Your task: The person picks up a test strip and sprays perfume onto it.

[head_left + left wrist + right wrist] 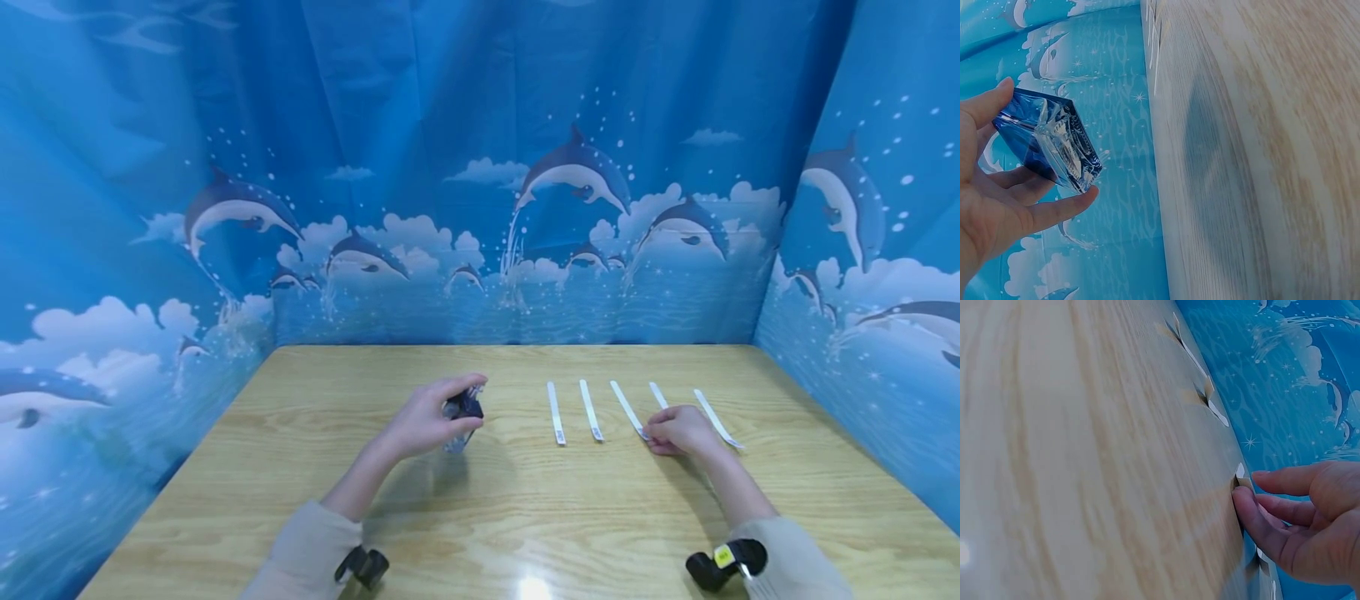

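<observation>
A faceted blue and clear glass perfume bottle [1047,140] is gripped in my left hand [431,419], held tilted above the table. The thumb and fingers reach around its sides, and part of it is dark in the head view. My right hand [684,431] is low over the table, with thumb and index fingertips pinching the near end of the third white paper strip [628,408] from the left. That strip's end bends upward in the right wrist view. The fourth strip [658,395] is partly hidden behind the right hand.
Two more strips, the first [556,412] and second [591,410], lie left of the right hand. A fifth strip [717,419] lies to its right. The wood-grain table [517,508] is bordered by a blue dolphin-print curtain [450,167] at the back and sides.
</observation>
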`<state>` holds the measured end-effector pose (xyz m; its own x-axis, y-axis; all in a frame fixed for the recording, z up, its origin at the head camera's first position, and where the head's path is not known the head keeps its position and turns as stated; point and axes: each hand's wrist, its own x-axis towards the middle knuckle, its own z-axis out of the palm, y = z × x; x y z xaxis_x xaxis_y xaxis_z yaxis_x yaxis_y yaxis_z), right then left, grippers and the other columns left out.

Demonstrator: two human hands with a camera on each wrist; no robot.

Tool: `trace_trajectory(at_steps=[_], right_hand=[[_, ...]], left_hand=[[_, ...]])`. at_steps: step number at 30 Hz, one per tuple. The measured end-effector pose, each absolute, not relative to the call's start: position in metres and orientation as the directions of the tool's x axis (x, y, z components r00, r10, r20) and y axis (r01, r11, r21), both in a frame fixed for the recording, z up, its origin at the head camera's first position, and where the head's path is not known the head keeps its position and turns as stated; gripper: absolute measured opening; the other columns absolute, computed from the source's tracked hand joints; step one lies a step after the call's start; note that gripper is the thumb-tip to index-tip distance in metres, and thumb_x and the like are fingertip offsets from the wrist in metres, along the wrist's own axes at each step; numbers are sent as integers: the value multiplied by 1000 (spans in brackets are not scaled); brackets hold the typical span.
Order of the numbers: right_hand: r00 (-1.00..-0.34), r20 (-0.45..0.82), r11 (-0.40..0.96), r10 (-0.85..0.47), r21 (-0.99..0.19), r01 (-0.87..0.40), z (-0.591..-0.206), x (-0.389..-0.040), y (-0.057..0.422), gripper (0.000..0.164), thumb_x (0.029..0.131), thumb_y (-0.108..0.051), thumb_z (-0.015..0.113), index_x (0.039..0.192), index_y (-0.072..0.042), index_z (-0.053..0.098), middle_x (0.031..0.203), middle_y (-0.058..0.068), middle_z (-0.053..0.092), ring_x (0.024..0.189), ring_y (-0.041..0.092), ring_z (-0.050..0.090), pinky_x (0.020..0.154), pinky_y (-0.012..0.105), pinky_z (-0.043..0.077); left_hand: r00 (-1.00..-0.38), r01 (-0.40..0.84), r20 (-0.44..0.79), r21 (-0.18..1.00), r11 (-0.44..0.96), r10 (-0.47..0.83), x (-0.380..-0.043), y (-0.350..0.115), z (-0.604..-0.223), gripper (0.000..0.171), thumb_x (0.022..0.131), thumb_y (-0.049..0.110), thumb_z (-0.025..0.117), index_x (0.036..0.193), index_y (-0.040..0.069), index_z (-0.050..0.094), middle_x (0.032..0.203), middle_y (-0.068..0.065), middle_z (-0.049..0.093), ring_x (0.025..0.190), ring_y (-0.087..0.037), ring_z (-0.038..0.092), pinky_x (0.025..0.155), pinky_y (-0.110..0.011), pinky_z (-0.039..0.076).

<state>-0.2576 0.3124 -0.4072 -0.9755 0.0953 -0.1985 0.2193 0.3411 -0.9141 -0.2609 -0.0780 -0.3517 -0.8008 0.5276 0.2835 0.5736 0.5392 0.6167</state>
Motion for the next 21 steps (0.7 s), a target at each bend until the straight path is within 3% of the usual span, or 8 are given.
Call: trace_trajectory(at_steps=[9,21], right_hand=[[-968,-206,317,144,-917,242,-411,-261,311,29,81,11,61,104,22,48,71,9,59,56,10,61,58,25,54],[-974,-204,255,99,-941,223,-405,-258,314,33,82,10,56,110,24,43,70,5,58,58,8,59,58,21,53]], left_hand=[[-802,568,277,625,535,529,-259,-78,-352,55,86,28,68,137,25,47,137,1,47,122,-26,46,94,-45,42],[-814,555,279,632,541,510,-261,-79,-351,55,86,29,67,137,26,47,137,1,48,123,-25,45,96,-45,41]])
